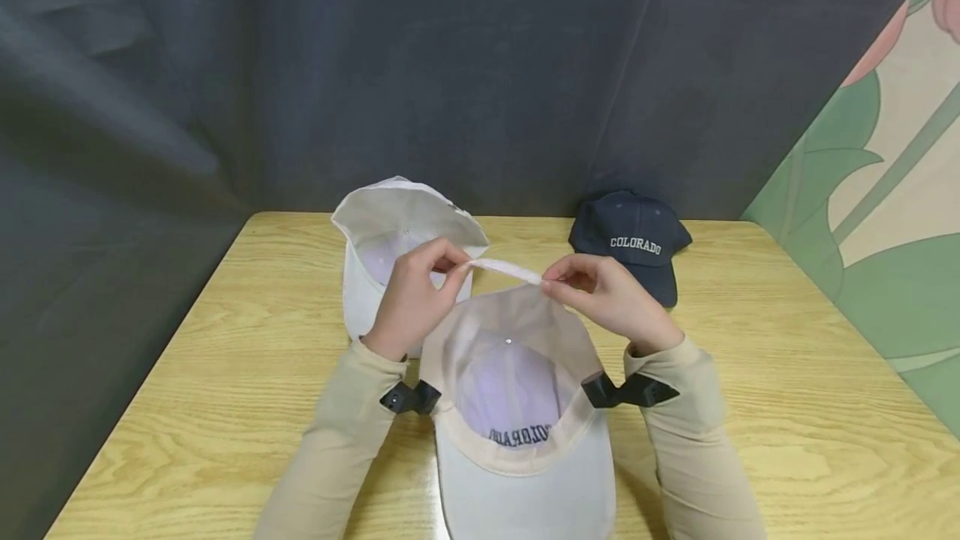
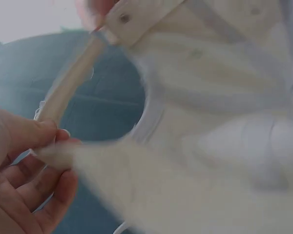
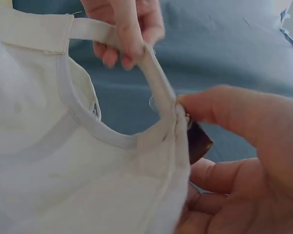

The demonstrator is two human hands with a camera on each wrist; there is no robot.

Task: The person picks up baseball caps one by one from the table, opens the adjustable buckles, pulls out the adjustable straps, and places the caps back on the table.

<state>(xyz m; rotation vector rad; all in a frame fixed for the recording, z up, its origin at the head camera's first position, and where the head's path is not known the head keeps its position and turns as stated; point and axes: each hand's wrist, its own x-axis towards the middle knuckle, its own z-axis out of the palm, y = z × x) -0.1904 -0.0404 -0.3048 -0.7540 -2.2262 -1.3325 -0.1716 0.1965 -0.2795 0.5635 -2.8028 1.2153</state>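
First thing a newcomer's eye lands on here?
Probably the pale cap at front center, its inside facing the camera, with the left hand and right hand pinching its back strap. Next, the navy cap farther back on the right, its white "COLORADO" standing out. A second pale cap sits behind the left hand, its inside also showing.

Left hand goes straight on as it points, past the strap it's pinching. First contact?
Past the strap, probably the dark curtain: in the head view the left hand points between the rear white cap and navy cap. Depth is unclear.
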